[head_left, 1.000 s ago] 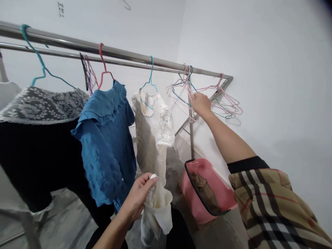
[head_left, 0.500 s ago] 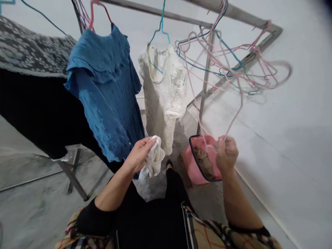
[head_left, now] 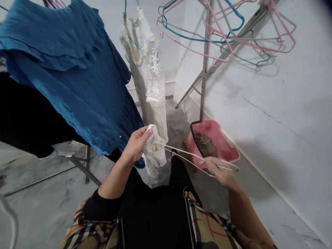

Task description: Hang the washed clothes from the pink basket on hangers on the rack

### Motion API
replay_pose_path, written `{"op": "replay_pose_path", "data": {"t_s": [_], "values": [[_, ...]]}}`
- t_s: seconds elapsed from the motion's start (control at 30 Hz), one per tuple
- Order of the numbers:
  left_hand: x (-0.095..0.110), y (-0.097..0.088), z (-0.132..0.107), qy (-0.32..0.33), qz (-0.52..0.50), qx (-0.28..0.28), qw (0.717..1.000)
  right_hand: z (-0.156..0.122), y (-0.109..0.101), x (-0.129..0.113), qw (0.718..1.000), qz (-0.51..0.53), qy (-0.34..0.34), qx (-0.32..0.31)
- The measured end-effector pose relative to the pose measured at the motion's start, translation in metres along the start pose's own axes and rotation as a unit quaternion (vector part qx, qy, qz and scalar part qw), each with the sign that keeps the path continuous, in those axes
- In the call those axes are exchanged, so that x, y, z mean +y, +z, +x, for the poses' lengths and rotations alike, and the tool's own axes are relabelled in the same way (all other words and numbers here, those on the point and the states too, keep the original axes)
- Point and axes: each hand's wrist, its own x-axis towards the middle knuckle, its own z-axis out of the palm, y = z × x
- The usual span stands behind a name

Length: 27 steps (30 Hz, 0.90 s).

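Note:
In front of my body, my left hand (head_left: 135, 144) pinches the edge of a small white garment (head_left: 155, 160), which hangs in loose folds below the fingers. My right hand (head_left: 221, 172) grips a pale wire clothes hanger (head_left: 183, 150), held almost flat. The narrow far end of the hanger reaches the garment's opening; how deep it goes in is hard to make out. Just beyond my left hand hang a blue ruffled dress (head_left: 85, 83) and a white lace garment (head_left: 155, 86).
A pink basket (head_left: 231, 147) with a dark rim and brown cloth (head_left: 207, 145) inside stands on the floor at right. Pink, blue and green hangers (head_left: 197, 39) crowd the metal rack (head_left: 203, 86) beside the white wall. Black cloth (head_left: 31, 117) hangs at left.
My right hand has taken the hanger off the rack area and laid it over toward the garment. The view has tilted down and closer, and the left hand still holds the garment.

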Motion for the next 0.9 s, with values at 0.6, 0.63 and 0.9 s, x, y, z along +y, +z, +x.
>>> {"op": "replay_pose_path", "data": {"t_s": [0.6, 0.63, 0.9], "values": [[0.005, 0.016, -0.02, 0.41, 0.725, -0.073, 0.549, 0.064, 0.041, -0.026, 0.994, -0.008, -0.104, 0.02], [0.007, 0.015, -0.02, 0.402, 0.733, -0.086, 0.541, 0.066, 0.042, -0.025, 0.994, -0.007, -0.107, 0.027], [0.009, 0.006, -0.028, 0.384, 0.75, -0.024, 0.539, 0.048, 0.08, 0.009, 0.882, -0.185, -0.293, 0.318]]}}
